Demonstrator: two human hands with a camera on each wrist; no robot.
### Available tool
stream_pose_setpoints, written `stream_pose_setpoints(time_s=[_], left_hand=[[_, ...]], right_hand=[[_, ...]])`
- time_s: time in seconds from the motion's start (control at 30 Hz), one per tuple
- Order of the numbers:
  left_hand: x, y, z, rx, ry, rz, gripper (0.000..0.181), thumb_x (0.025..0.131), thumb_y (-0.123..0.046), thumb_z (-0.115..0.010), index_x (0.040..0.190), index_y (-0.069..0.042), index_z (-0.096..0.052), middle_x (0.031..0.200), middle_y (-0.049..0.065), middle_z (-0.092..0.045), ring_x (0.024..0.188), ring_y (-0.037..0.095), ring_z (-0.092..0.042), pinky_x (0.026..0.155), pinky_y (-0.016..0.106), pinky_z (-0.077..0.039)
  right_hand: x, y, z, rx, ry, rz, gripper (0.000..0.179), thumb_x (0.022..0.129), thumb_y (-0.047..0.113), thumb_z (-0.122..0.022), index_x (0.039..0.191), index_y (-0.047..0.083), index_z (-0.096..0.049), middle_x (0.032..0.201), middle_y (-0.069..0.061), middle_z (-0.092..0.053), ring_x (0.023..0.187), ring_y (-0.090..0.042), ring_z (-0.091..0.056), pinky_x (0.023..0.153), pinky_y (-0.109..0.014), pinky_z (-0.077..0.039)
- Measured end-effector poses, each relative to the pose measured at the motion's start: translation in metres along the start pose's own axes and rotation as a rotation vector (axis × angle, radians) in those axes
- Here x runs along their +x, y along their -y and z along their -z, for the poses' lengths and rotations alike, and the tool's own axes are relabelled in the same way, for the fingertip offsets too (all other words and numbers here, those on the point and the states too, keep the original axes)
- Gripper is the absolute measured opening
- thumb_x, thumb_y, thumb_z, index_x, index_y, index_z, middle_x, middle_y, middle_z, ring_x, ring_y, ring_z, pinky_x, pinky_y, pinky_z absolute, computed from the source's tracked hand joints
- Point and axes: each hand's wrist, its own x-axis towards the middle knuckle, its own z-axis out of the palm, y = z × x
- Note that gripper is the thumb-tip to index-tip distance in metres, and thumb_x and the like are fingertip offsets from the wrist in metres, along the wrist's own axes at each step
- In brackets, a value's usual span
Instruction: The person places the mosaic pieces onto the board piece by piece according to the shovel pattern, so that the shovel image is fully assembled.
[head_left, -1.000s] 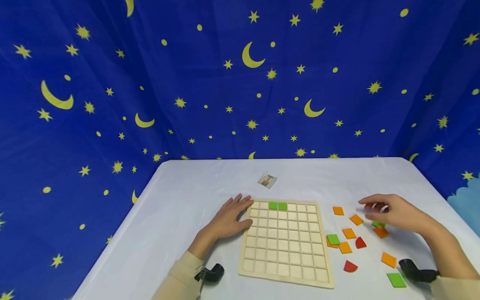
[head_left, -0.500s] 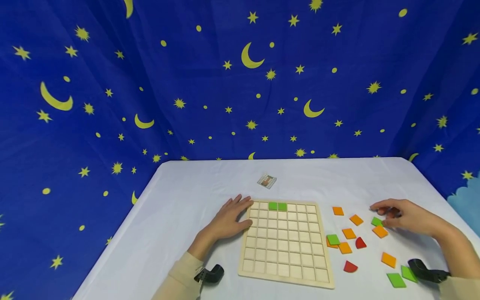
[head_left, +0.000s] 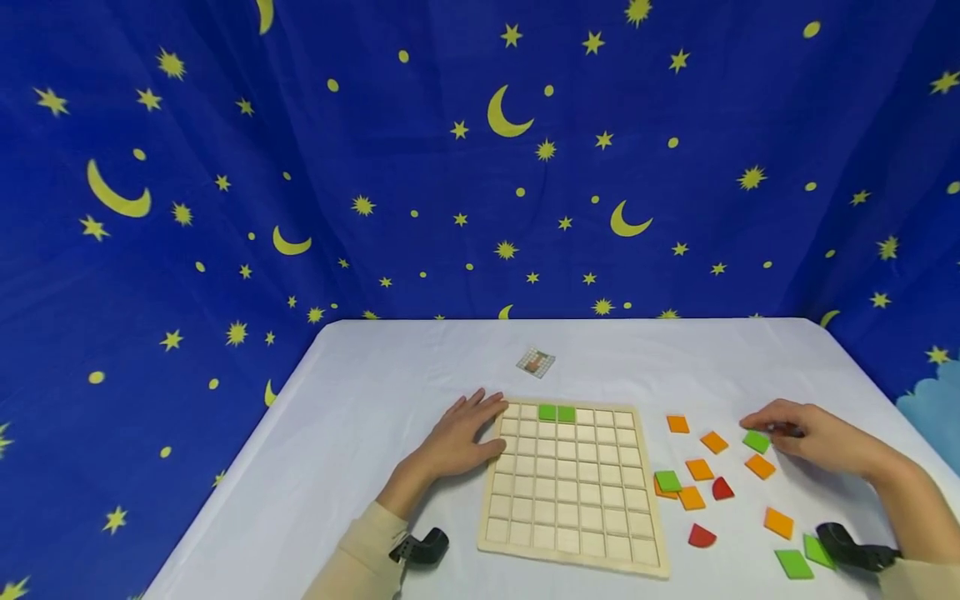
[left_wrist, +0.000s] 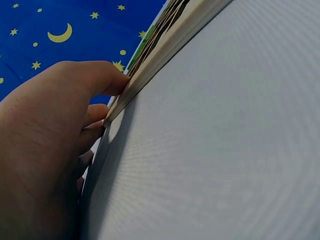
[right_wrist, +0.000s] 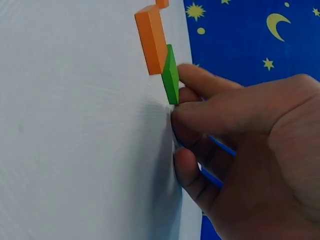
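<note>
A pale wooden grid board [head_left: 567, 492] lies on the table, two green square tiles [head_left: 557, 413] side by side in its far row. My left hand [head_left: 457, 437] rests along the board's left edge, fingers spread, thumb touching the rim in the left wrist view. To the right of the board, my right hand [head_left: 821, 433] has its thumb and index finger at a loose green tile [head_left: 757, 441], pinching at its edges. In the right wrist view this green tile [right_wrist: 170, 77] sits low at the tabletop beside an orange tile [right_wrist: 151, 41].
Several orange tiles [head_left: 700, 470] lie scattered between board and right hand, with two red quarter-round pieces [head_left: 702, 535]. One green tile [head_left: 667, 481] overlaps an orange one by the board. More green tiles [head_left: 794, 564] lie near the right wrist. A small pattern card [head_left: 536, 362] lies behind the board.
My right hand has shifted right and lowered its fingers onto the loose green tile, which has slid slightly away from the orange tile beside it. The left hand stays put.
</note>
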Motion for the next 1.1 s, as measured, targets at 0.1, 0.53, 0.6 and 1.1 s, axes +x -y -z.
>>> stream_pose_setpoints(time_s=[0.1,0.53,0.6,1.1], left_hand=[[0.0005,0.0005,-0.0001,0.004,0.007,-0.006,0.065,0.091,-0.046,-0.054,0.148,-0.019,-0.040,0.154,-0.004,-0.031,0.144,0.022,-0.016,0.116,0.038,-0.010],[0.0034,-0.0003,-0.0005,-0.016,-0.010,0.001,0.066,0.091,-0.046,-0.055,0.148,-0.019,-0.040,0.153,-0.004,-0.032,0.144,0.022,-0.016,0.116,0.038,-0.010],[0.0040,-0.0001,-0.0001,-0.008,-0.010,0.003,0.066,0.091,-0.046,-0.055,0.149,-0.019,-0.039,0.154,-0.004,-0.031,0.144,0.021,-0.016,0.116,0.038,-0.010],[0.0028,-0.0002,-0.0009,0.008,0.000,0.005,0.067,0.091,-0.046,-0.054,0.149,-0.018,-0.038,0.154,-0.004,-0.031,0.144,0.021,-0.015,0.116,0.039,-0.009]], right_hand=[[-0.0027,-0.0011,-0.0027,0.047,0.039,-0.007,0.040,0.086,0.001,-0.063,0.123,0.014,-0.063,0.112,-0.002,-0.058,0.086,-0.015,-0.051,0.071,-0.023,-0.047],[-0.0005,-0.0033,0.0016,0.073,0.031,0.064,0.037,0.087,0.003,-0.064,0.121,0.017,-0.065,0.115,-0.005,-0.057,0.084,-0.013,-0.049,0.068,-0.023,-0.045],[-0.0005,-0.0036,0.0015,0.065,0.021,0.056,0.037,0.087,0.005,-0.065,0.121,0.018,-0.067,0.117,-0.005,-0.057,0.088,-0.011,-0.050,0.070,-0.024,-0.046],[-0.0001,-0.0045,-0.0032,0.113,0.024,0.056,0.029,0.086,0.015,-0.070,0.116,0.018,-0.071,0.114,-0.004,-0.059,0.094,-0.010,-0.051,0.074,-0.023,-0.046]])
